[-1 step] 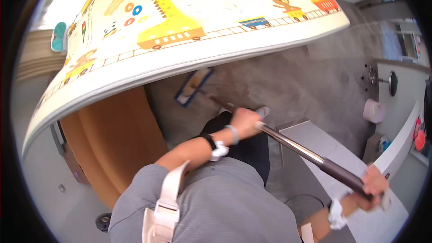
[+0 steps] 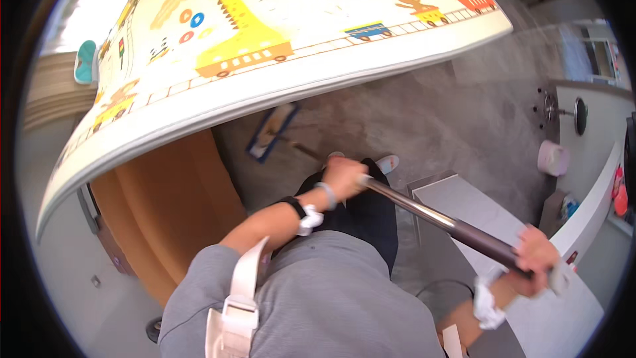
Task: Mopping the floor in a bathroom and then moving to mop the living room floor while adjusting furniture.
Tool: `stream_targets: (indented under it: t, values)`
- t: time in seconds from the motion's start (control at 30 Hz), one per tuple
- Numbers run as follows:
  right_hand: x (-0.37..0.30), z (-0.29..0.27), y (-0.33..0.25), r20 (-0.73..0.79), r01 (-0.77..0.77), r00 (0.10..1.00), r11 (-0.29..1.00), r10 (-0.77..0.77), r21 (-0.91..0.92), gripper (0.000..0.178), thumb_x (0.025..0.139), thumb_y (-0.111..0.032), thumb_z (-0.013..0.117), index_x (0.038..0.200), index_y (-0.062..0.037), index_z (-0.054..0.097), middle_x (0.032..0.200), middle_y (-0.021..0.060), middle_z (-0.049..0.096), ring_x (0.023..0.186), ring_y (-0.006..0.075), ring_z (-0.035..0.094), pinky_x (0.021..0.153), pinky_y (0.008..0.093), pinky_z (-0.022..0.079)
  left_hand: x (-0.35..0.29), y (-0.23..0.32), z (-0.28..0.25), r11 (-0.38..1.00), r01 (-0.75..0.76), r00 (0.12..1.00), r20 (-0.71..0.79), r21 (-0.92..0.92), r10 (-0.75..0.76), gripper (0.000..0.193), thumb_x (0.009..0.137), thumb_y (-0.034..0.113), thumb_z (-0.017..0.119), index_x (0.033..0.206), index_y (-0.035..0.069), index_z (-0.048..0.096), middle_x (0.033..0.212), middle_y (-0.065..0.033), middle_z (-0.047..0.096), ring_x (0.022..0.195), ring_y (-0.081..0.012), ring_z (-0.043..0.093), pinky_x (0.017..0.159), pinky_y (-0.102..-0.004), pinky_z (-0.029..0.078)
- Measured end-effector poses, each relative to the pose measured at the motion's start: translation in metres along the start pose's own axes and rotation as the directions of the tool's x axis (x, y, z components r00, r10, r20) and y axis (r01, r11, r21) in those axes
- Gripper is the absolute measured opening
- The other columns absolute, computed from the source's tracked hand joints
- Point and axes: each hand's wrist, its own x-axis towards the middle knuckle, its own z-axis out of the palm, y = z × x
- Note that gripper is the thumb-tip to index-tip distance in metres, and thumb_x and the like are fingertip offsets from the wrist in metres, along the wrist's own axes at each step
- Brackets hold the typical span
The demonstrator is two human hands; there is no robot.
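Mop (image 2: 411, 203), slanting from lower right of the frame to its flat head (image 2: 273, 132) in the upper left-centre, looks light, stiff, slick-poled, best held where left grip (image 2: 344, 179) and right grip (image 2: 535, 262) clasp it: mid-pole and dark sleeve (image 2: 487, 242).

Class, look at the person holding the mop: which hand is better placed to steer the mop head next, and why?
Probably the left hand: it grips the mop pole farther down, nearer the blue-edged mop head. The right hand holds the dark grip near the opposite end.
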Motion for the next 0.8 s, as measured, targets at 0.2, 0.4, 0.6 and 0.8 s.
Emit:
stream_targets:
  t: [0.2,0.4,0.6,0.8]
  values:
    - [0.027,0.02,0.084,0.16,-0.161,0.982,0.894,0.102,0.418,0.018,0.071,-0.016,0.073,0.069,-0.0054,0.058,0.059,0.0092,0.063,0.061,0.028,0.065,0.073,0.045,0.052,-0.001,-0.05,0.018,0.904,0.414,0.894,0.141,0.103,-0.426,0.019,0.074,0.035,0.07,0.078,0.017,0.067,0.081,-0.0053,0.064,0.094,-0.0272,0.061,0.093,-0.0554,0.032]
    - [0.104,-0.2,0.012,0.58,0.194,0.724,0.917,-0.374,0.348,0.024,0.085,-0.029,0.069,0.085,-0.007,0.061,0.068,0.0027,0.065,0.068,0.0191,0.066,0.07,0.0336,0.054,0.155,0.125,0.058,0.989,-0.038,0.999,-0.021,-0.141,0.035,0.025,0.074,0.033,0.076,0.072,0.015,0.059,0.074,-0.0016,0.059,0.086,-0.0236,0.061,0.097,-0.0497,0.034]
    - [0.136,-0.268,-0.051,0.35,0.527,0.757,0.832,-0.552,0.172,0.023,0.086,-0.028,0.056,0.076,-0.0083,0.051,0.062,0.005,0.056,0.052,0.02,0.054,0.055,0.0383,0.047,0.335,0.265,0.09,0.923,-0.336,0.931,0.079,-0.19,0.355,0.023,0.072,0.03,0.075,0.077,0.016,0.058,0.08,-0.0013,0.058,0.094,-0.0245,0.058,0.102,-0.0533,0.027]
    - [0.185,-0.323,0.021,0.137,0.456,0.888,0.876,-0.438,-0.155,0.024,0.081,-0.031,0.064,0.076,-0.0123,0.051,0.06,0.0001,0.055,0.053,0.017,0.054,0.06,0.0357,0.05,0.539,0.309,0.115,0.916,-0.401,0.898,0.2,0.002,0.392,0.018,0.073,0.03,0.072,0.084,0.019,0.063,0.089,0.001,0.061,0.108,-0.0256,0.054,0.106,-0.0653,0.014]
